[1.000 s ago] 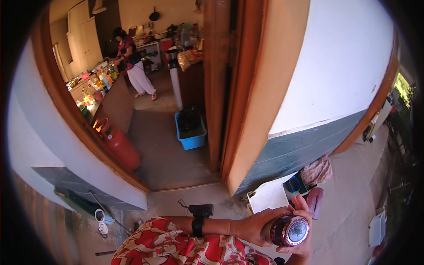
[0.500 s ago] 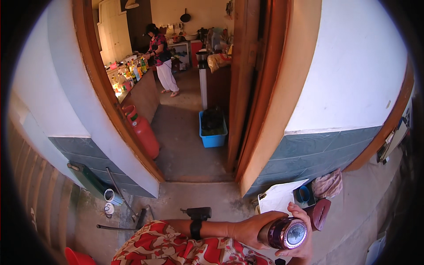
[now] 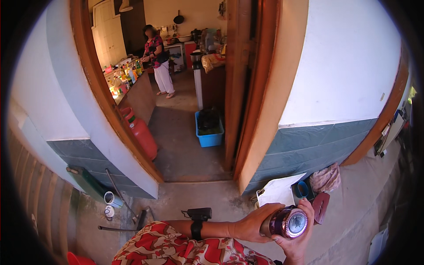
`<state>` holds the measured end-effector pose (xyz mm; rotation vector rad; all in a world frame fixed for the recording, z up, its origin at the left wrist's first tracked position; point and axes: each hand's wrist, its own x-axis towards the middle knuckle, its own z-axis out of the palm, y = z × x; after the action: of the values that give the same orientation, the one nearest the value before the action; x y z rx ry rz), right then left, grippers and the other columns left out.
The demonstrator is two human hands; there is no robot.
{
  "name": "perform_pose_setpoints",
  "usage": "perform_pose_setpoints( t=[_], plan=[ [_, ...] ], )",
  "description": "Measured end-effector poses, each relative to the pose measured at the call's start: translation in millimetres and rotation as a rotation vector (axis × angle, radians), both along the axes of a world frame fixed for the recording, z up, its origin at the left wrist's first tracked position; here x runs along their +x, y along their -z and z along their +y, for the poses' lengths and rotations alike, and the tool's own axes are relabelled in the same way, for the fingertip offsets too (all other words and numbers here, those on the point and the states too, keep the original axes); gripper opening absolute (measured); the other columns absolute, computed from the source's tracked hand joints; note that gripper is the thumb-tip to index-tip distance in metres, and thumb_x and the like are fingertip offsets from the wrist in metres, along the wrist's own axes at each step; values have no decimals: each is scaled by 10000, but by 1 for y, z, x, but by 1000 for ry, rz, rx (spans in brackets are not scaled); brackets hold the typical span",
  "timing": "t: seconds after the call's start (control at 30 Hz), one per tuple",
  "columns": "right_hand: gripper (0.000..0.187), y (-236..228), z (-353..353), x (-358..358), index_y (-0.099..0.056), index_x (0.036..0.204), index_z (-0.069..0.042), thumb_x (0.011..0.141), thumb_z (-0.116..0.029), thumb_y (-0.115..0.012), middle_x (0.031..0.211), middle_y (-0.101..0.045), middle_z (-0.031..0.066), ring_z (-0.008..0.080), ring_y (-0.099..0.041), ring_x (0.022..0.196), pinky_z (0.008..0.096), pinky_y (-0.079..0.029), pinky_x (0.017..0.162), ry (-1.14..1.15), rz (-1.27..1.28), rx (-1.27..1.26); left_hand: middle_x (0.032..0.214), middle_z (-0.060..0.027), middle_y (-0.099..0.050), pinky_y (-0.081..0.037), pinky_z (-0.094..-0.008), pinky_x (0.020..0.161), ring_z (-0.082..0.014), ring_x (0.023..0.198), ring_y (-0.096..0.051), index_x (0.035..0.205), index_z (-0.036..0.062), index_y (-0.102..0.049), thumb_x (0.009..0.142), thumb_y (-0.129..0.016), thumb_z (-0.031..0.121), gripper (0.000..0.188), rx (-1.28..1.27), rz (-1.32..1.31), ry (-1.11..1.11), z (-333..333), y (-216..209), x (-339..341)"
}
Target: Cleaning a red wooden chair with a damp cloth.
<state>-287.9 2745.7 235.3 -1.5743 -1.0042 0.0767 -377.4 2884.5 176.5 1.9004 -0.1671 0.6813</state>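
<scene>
A shiny dark red cylinder with a round silvery patterned end (image 3: 292,222) is held low in the picture, its end facing me. My left hand (image 3: 252,225) reaches in from the left, with a red patterned sleeve and a black wristband, and wraps around the cylinder's body. My right hand (image 3: 297,240) comes up from below and cups the cylinder's end and underside. Both hands grip it in front of an open doorway (image 3: 185,145).
A red gas cylinder (image 3: 142,133) and a blue tub (image 3: 210,137) stand inside the doorway. Another person (image 3: 158,62) stands at a counter with bottles (image 3: 126,75) far inside. A white sheet (image 3: 279,191), a cloth (image 3: 326,179), a mug (image 3: 113,199) and a green board (image 3: 87,183) lie by the wall.
My view has turned, so the doorway and room inside sit further right and nearer. Both hands still hold the cylinder at the lower right.
</scene>
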Motion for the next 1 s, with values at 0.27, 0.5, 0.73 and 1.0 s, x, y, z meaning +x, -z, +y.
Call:
perform_pose_setpoints(
  t=[0.27,0.5,0.73,1.0],
  plan=[
    [1160,-1,-28,0,-336,1340,-15,437,-498,-881,1321,-381,180,311,-349,1277,407,-272,1060,-53,114,43,1263,-187,-420,-362,-393,989,-323,1171,-447,1332,22,-303,639,-803,221,878,-1,-28,15,-19,-7,5],
    [1275,-8,-74,-4,-185,1426,-2,449,-400,-900,1264,-455,195,309,-421,1232,415,-301,1048,-88,338,118,1254,-171,-431,-367,-357,986,-262,1171,-461,1348,19,-279,675,-808,226,880,-83,55,237,-57,-10,6],
    [884,11,-89,7,-444,1260,29,553,-283,-872,1172,-548,156,281,-524,1119,389,-378,979,99,109,153,1224,-187,-433,-384,-393,961,-312,1143,-470,1320,0,-305,655,-802,221,860,-131,172,340,-60,4,34],
    [1054,-18,-132,14,-287,1376,-12,562,-360,-859,1357,-402,169,357,-306,1319,433,-280,1070,551,-137,-168,1252,-164,-441,-400,-376,964,-269,1146,-488,1342,7,-215,622,-842,178,970,-72,210,564,-89,5,105]
  ],
)
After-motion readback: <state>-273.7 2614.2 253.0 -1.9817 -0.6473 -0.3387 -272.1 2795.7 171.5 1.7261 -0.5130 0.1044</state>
